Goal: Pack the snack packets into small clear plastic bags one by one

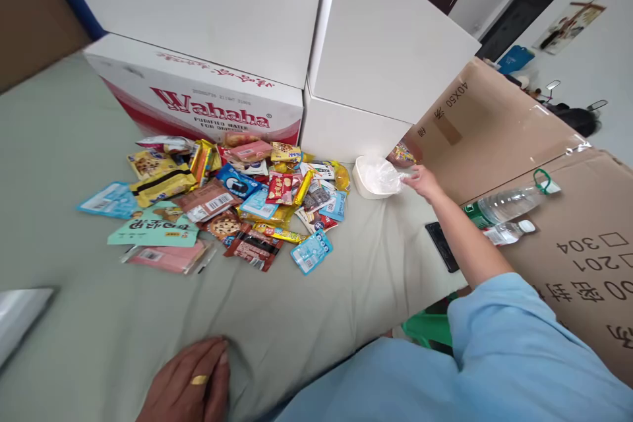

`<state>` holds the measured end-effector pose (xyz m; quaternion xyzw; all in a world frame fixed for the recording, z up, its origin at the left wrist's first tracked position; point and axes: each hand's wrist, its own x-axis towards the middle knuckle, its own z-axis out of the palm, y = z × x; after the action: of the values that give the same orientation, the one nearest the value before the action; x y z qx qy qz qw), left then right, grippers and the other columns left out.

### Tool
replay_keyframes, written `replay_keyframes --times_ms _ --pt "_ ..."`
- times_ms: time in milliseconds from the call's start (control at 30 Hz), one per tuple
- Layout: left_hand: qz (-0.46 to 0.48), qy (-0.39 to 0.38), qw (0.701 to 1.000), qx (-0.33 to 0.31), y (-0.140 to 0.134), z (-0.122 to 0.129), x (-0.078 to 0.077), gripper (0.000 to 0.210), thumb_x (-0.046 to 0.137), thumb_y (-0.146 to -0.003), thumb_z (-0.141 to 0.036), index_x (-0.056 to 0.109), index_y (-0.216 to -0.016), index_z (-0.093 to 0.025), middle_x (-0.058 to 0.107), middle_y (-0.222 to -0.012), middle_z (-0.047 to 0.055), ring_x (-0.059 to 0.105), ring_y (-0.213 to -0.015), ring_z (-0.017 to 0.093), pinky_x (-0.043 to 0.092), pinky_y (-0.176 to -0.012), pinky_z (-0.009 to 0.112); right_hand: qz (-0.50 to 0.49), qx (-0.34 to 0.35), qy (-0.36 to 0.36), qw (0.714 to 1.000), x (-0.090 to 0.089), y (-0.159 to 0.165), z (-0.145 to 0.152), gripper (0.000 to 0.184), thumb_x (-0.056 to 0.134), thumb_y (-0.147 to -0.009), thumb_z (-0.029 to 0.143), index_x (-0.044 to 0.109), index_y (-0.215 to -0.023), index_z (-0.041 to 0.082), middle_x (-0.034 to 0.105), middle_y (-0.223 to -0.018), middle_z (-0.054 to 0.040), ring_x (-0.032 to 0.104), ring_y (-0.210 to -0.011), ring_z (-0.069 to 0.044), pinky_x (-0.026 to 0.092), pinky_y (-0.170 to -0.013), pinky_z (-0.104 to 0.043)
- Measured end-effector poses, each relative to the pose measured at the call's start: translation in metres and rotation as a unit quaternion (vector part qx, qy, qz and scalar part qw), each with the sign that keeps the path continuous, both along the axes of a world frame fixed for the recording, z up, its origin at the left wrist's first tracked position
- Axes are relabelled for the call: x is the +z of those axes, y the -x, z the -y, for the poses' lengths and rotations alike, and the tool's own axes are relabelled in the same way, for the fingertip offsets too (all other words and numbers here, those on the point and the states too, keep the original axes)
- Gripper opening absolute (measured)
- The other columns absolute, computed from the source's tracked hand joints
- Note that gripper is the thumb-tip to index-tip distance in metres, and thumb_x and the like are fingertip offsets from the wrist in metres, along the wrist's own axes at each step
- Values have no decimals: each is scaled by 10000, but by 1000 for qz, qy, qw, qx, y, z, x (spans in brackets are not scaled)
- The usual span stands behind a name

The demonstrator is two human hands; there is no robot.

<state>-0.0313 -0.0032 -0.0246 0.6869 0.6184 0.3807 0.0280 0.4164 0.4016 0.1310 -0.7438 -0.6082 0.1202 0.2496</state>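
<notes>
At the right of the pile, my right hand (420, 181) pinches the gathered edge of a clear plastic bag (388, 175). The bag lies in a white rounded-square container (362, 183) and hangs over its right rim. Down at the near edge, my left hand (185, 382), with a gold ring, rests on the cloth with its fingers curled together; nothing shows in it. Left of the container spreads a heap of packaged snacks (210, 200). A light-blue packet (311, 252) lies at the heap's near right, and a mint-green packet (153, 225) at its left.
Behind the snacks stands a Wahaha water carton (208, 102), with white boxes (356, 122) beside it. To the right are a black phone (442, 246), a large water bottle (509, 204), a smaller bottle (507, 233) and brown cardboard (568, 257). A green stool (430, 328) shows below the table edge.
</notes>
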Motion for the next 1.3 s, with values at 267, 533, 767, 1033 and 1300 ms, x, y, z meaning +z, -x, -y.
replay_keyframes --times_ms 267,533,767,1033,1300 --pt "68 -25 996 45 -4 4 9 151 615 -920 -302 696 -1038 -254 750 -962 64 678 -860 247 491 -887 389 -157 23 -103 982 20 25 61 308 682 -789 489 600 -915 221 556 -717 33 440 -595 -130 388 -576 -277" --pt "605 167 777 36 -55 -20 62 432 696 -866 -597 697 -1178 -300 642 -1316 95 658 -1138 298 610 -829 417 -561 162 131 801 8 131 213 355 849 -651 446 615 -838 255 523 -669 36 438 -533 -122 345 -461 -244" --pt "849 231 450 -151 -72 -51 78 733 771 -768 -701 613 -1361 -300 654 -1356 87 670 -1118 315 588 -851 467 -507 224 322 768 -50 214 282 404 859 -704 557 634 -807 237 535 -571 50 425 -459 -104 306 -416 -224" --pt "826 187 531 -18 -51 -42 60 362 949 -666 -322 693 -877 -176 678 -788 -17 613 -683 107 504 -660 231 -466 228 239 821 -53 200 272 362 866 -729 529 718 -848 220 625 -704 20 414 -499 -81 310 -422 -217" --pt "799 195 569 -24 -56 -42 64 474 935 -684 -407 706 -1028 -176 701 -879 5 614 -718 117 481 -641 233 -475 240 287 797 -54 212 279 486 875 -700 567 719 -1052 271 661 -828 8 476 -546 -105 331 -417 -225"
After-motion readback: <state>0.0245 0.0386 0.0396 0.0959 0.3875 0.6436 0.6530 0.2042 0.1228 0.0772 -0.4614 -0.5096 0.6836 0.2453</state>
